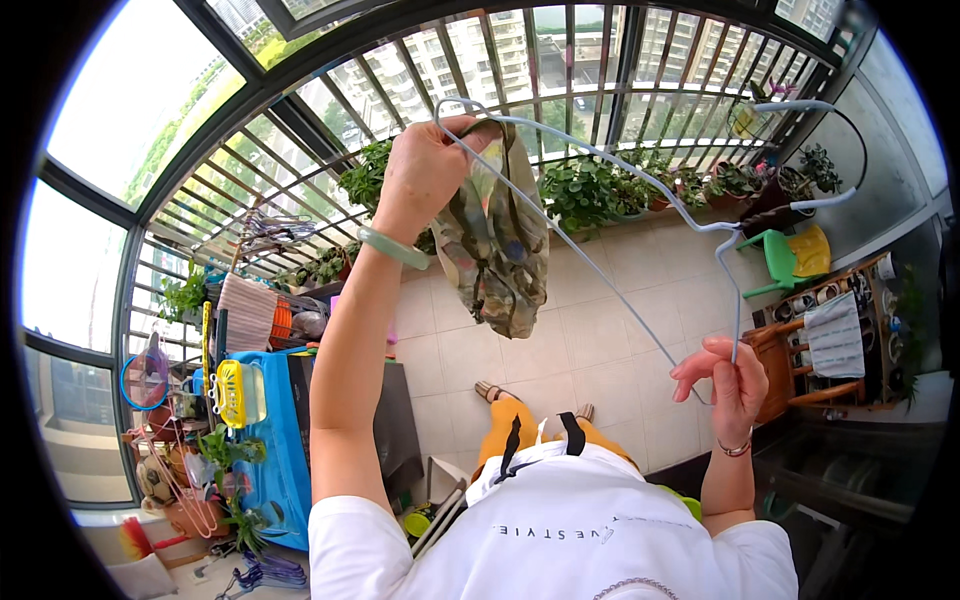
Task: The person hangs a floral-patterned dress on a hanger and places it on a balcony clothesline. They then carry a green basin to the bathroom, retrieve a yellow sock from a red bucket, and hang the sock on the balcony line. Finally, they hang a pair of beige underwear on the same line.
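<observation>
My left hand (428, 172), raised and wearing a pale green bangle, is closed on the upper edge of a camouflage-patterned cloth item (490, 240) that hangs down crumpled. One corner of a light blue clothes hanger (640, 175) passes at those same fingers, by the top of the cloth. At the hanger's opposite corner, lower right, the fingers of my right hand (725, 385) pinch the wire. The hanger's large hook (850, 195) points away to the right. Whether the cloth is fixed on the hanger or only held beside it, I cannot tell.
A railing (570, 60) with potted plants (590, 190) runs along the far side. At right stand a green and yellow small chair (790, 258) and a wooden rack (835, 340). At left are a blue-covered box (270, 440) and spare hangers (268, 572).
</observation>
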A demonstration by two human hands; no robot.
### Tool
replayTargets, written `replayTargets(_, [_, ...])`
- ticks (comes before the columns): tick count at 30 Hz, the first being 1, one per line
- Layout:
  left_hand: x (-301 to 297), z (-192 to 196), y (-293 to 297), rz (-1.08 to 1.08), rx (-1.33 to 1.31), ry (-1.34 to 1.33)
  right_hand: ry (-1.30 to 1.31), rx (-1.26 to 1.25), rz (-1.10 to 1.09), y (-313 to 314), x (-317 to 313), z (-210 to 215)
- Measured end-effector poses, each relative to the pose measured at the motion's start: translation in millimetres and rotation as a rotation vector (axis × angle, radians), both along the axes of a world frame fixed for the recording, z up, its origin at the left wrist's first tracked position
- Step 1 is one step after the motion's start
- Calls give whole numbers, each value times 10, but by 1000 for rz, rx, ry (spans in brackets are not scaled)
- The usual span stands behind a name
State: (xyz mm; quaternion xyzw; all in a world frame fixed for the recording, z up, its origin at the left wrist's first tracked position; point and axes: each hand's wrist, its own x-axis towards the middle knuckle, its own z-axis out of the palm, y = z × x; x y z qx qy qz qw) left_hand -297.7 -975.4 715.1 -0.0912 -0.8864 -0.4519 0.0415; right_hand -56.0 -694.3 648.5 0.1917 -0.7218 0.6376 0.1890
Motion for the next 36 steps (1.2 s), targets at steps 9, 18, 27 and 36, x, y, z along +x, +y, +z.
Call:
replayTargets(9, [294,417,1622,-351,-204,330,-240,96,-265,960,1100,270])
replayTargets(18, [760,635,2934,-959,-288,787,-200,-39,-392,1264,902,304])
replayTargets(27, [882,839,3730,-1580,103,309,-47,-301,-650,1745,1302,276])
replayTargets(36, [1193,791,4274,-1723,423,168,-57,-342,-1183,1296,1165,-342])
